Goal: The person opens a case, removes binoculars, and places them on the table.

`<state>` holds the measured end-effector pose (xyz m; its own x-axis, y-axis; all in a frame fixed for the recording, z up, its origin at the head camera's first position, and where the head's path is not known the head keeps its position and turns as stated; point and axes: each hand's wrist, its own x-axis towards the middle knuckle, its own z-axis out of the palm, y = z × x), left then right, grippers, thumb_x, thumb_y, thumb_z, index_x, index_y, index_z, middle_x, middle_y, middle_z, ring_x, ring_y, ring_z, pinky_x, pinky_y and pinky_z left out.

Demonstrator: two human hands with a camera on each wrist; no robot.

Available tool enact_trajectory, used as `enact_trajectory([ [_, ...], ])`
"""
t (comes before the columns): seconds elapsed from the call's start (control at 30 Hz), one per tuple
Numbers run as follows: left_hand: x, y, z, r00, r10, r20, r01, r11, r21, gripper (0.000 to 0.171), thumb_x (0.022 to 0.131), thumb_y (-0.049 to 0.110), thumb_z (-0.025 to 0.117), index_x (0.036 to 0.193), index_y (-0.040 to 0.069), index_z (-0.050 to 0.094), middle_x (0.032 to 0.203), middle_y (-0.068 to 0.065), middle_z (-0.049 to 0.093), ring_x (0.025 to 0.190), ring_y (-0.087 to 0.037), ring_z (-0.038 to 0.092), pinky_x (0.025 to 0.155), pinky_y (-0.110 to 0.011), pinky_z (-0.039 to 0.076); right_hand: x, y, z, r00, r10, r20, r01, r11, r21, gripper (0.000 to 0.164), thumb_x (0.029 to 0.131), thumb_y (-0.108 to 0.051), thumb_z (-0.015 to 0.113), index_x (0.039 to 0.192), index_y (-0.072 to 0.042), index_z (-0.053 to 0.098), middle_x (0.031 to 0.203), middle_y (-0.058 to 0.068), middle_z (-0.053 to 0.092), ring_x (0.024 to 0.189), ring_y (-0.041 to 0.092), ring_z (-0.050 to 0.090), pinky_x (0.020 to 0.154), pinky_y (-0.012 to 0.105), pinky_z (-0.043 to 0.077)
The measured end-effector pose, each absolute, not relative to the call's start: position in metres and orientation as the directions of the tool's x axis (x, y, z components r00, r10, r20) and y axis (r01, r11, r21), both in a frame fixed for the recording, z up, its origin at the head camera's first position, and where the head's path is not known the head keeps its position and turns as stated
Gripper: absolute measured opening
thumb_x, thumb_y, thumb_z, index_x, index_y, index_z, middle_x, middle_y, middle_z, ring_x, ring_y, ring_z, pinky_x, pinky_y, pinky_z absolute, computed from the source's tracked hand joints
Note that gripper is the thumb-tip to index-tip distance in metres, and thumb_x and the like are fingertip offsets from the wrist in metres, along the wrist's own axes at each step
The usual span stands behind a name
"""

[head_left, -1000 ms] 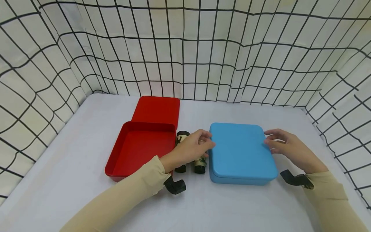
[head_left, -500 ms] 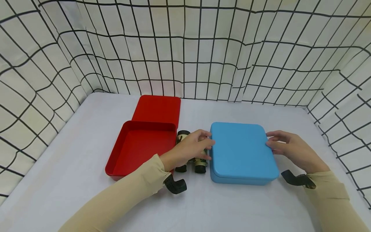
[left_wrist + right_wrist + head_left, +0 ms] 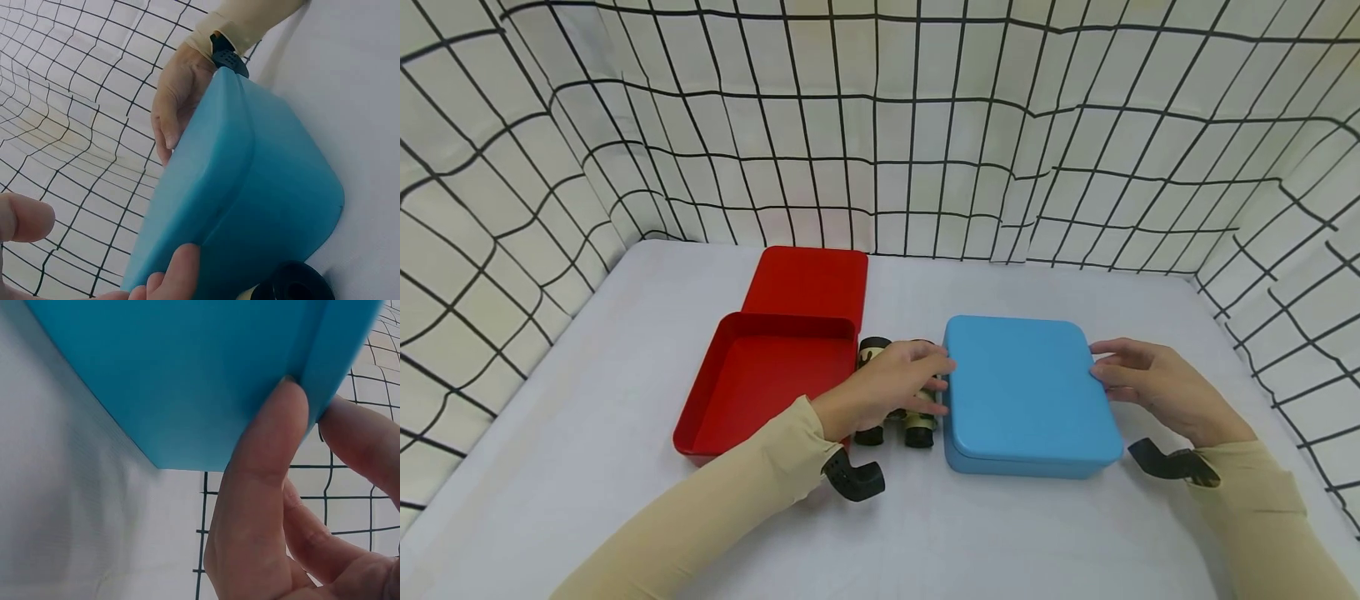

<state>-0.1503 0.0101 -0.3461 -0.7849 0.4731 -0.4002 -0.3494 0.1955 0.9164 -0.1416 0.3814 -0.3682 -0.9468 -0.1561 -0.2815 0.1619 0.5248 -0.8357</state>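
Note:
A blue lidded box (image 3: 1026, 392) lies closed on the white table, right of the middle. At its left side is my left hand (image 3: 883, 387), the fingers extended against the lid seam; the left wrist view has the thumb (image 3: 28, 217) held apart from the box. Over on the right side, my right hand (image 3: 1161, 392) touches the lid's edge with loosely bent fingers, one fingertip (image 3: 289, 394) right at the seam. Camouflage-patterned binoculars (image 3: 919, 437) lie under my left hand, partly hidden by it, close beside the blue box.
An open red box (image 3: 767, 375) with a bare inside stands to the left, its red lid (image 3: 811, 279) lying behind it. Black wire mesh (image 3: 895, 129) over white cloth surrounds the table at the back and sides. Black curved mounts (image 3: 855, 479) sit at both wrists.
Both hands stay at the sides of the blue box. My left hand's fingers have spread slightly along its left edge. Box and binoculars look unmoved apart from a slight camera shift.

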Motion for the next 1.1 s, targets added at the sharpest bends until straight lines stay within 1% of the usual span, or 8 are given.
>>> enact_trajectory([
  [0.17,-0.15,0.011,-0.343,-0.78,0.473,-0.41,-0.364,0.188,0.912,0.053,0.106,0.027,0.057,0.152,0.002,0.045,0.146,-0.016,0.055,0.128,-0.03,0.062,0.096,-0.044,0.06,-0.143,0.381,-0.37,-0.948,-0.148,-0.283,0.165,0.533,-0.83,0.068,0.1,-0.034,0.068,0.152,0.0,0.04,0.114,-0.003,0.066,0.099,0.009,0.071,0.087,0.021,0.059],
  [0.37,-0.15,0.011,-0.34,-0.78,0.465,-0.42,-0.369,0.201,0.908,0.051,0.105,0.026,0.057,0.148,0.001,0.048,0.141,-0.017,0.058,0.124,-0.03,0.062,0.094,-0.041,0.061,-0.143,0.38,-0.369,-0.948,-0.145,-0.282,0.165,0.535,-0.829,0.068,0.1,-0.035,0.069,0.152,-0.001,0.041,0.113,-0.002,0.066,0.097,0.009,0.07,0.086,0.022,0.06],
  [0.57,-0.15,0.013,-0.339,-0.781,0.456,-0.427,-0.363,0.224,0.904,0.053,0.105,0.029,0.058,0.148,0.0,0.048,0.142,-0.017,0.056,0.124,-0.029,0.061,0.092,-0.038,0.062,-0.144,0.38,-0.368,-0.948,-0.141,-0.286,0.175,0.518,-0.837,0.069,0.1,-0.036,0.069,0.152,0.0,0.04,0.112,-0.005,0.067,0.097,0.009,0.071,0.086,0.021,0.06],
  [0.7,-0.15,0.014,-0.339,-0.784,0.448,-0.431,-0.361,0.236,0.902,0.054,0.104,0.031,0.057,0.148,0.0,0.048,0.143,-0.017,0.055,0.125,-0.03,0.061,0.093,-0.038,0.062,-0.143,0.38,-0.369,-0.946,-0.138,-0.293,0.186,0.511,-0.839,0.07,0.099,-0.036,0.07,0.152,-0.001,0.04,0.112,-0.004,0.066,0.097,0.009,0.071,0.086,0.021,0.06],
  [0.93,-0.151,0.02,-0.338,-0.776,0.439,-0.453,-0.364,0.275,0.89,0.062,0.104,0.033,0.057,0.154,0.001,0.04,0.149,-0.015,0.052,0.13,-0.03,0.058,0.094,-0.038,0.061,-0.144,0.381,-0.37,-0.943,-0.134,-0.303,0.201,0.495,-0.845,0.072,0.099,-0.034,0.07,0.153,0.0,0.037,0.11,-0.006,0.067,0.096,0.008,0.071,0.086,0.021,0.06],
  [1.1,-0.151,0.023,-0.338,-0.77,0.431,-0.47,-0.369,0.3,0.88,0.063,0.103,0.034,0.056,0.155,0.002,0.04,0.152,-0.015,0.05,0.13,-0.029,0.058,0.095,-0.038,0.061,-0.144,0.381,-0.371,-0.939,-0.124,-0.32,0.222,0.491,-0.842,0.073,0.099,-0.034,0.07,0.155,0.0,0.036,0.108,-0.009,0.069,0.095,0.006,0.071,0.085,0.02,0.059],
])
